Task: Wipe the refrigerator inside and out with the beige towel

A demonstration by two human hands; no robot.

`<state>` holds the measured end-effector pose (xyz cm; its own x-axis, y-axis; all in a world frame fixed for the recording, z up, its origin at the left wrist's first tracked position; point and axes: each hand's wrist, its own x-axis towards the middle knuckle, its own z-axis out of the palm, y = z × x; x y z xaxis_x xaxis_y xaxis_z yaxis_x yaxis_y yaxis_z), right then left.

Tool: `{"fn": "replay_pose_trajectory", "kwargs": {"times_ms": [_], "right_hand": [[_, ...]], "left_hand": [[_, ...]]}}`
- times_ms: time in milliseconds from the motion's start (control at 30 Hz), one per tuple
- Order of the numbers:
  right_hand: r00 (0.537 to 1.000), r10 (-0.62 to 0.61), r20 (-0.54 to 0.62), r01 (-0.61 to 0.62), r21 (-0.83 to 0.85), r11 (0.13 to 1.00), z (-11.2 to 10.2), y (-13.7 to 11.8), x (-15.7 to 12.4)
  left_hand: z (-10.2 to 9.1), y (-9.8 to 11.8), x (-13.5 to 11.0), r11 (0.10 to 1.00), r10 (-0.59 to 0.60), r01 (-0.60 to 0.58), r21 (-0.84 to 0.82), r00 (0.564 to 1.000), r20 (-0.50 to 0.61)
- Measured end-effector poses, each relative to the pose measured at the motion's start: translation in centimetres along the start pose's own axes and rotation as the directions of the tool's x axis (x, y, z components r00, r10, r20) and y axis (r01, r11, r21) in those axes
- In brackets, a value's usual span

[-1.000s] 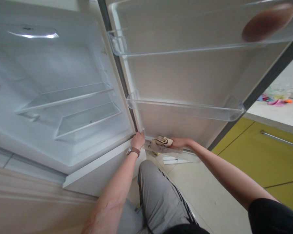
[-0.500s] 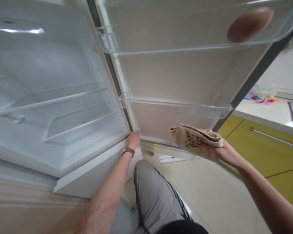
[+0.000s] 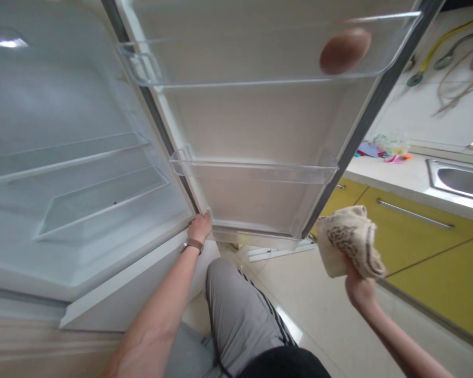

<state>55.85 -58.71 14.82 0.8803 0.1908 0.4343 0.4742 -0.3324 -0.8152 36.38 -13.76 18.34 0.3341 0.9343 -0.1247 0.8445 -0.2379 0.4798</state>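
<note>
at four o'clock the bunched beige cloth (image 3: 350, 241) stands roughly upright, bulk pointing up, clenched from below by the right hand (image 3: 359, 290). half a second ago it lay level before the fridge door (image 3: 260, 126); now it's clear of it. farther in, the left hand (image 3: 199, 227) grips the door's bottom corner.

The egg (image 3: 345, 50) lies in the upper door bin (image 3: 236, 83), above the lower bin (image 3: 256, 173); shelves (image 3: 63, 155) sit left (inside the fridge (image 3: 43, 94)); the cloth (image 3: 349, 241) is right, before the bench (image 3: 394, 176).

Beige patterned cloth (image 3: 350, 241) bunched, held off the floor.
</note>
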Motion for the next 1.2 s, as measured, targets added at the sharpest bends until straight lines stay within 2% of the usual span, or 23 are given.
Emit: {"fn": "replay_pose_trajectory", "kwargs": {"times_ms": [67,167,267,367,433,467,500,533,600,633,700,867,1000,1200], "right_hand": [[0.987,0.019,0.161,-0.027,0.047,0.999,3.6,0.2,-2.1],[0.954,0.049,0.297,-0.092,0.131,0.987,8.8,-0.7,-4.3],[0.963,0.069,0.261,-0.121,0.188,0.975,11.4,-1.9,-5.5],[0.988,0.054,0.147,-0.089,0.242,0.966,10.9,-2.4,-5.9],[0.996,-0.056,0.067,0.035,0.287,0.957,9.9,-2.5,-5.6],[0.986,-0.16,0.045,0.139,0.307,0.941,9.4,-2.6,-5.3],[0.957,-0.286,0.05,0.257,0.312,0.915,9.1,-2.7,-5.0],[0.908,-0.409,0.087,0.369,0.292,0.882,8.9,-2.8,-4.6],[0.795,-0.56,0.232,0.533,0.174,0.828,8.9,-3.1,-3.6],[0.761,-0.573,0.303,0.577,0.087,0.812,9.0,-3.2,-3.1],[0.743,-0.54,0.397,0.615,-0.086,0.784,9.2,-3.5,-2.0],[0.695,-0.519,0.497,0.703,-0.318,0.637,8.7,-3.8,0.8],[0.657,-0.519,0.547,0.751,-0.412,0.516,9.2,-4.2,2.1],[0.636,-0.441,0.634,0.771,-0.497,0.397,12.2,-7.0,1.7]], "left_hand": [[0.0,0.0,0.1,1.0,0.003,-0.003,0.001,1.0,-0.003],[0.2,-0.1,0.2,1.0,0.005,-0.005,0.002,1.0,-0.009],[0.3,-0.3,0.4,1.0,0.007,-0.007,0.002,1.0,-0.015],[0.6,-0.5,0.5,1.0,0.011,-0.011,-0.001,1.0,-0.017],[0.7,-0.6,0.6,1.0,0.014,-0.014,-0.003,1.0,-0.015],[0.7,-0.6,0.6,1.0,0.015,-0.015,-0.004,1.0,-0.014],[0.7,-0.7,0.7,1.0,0.015,-0.015,-0.004,1.0,-0.014],[0.7,-0.6,0.7,1.0,0.015,-0.015,-0.005,1.0,-0.014],[0.7,-0.6,0.6,1.0,0.014,-0.014,-0.007,1.0,-0.014],[0.6,-0.5,0.5,1.0,0.013,-0.014,-0.009,1.0,-0.014],[0.6,-0.4,0.4,1.0,0.01,-0.01,-0.014,1.0,-0.011],[0.5,0.1,0.1,1.0,-0.008,0.008,-0.029,1.0,-0.014],[0.4,0.3,-0.1,0.999,-0.011,0.011,-0.037,1.0,-0.009],[0.4,0.4,-0.2,0.999,-0.02,0.02,-0.036,1.0,-0.017]]}}
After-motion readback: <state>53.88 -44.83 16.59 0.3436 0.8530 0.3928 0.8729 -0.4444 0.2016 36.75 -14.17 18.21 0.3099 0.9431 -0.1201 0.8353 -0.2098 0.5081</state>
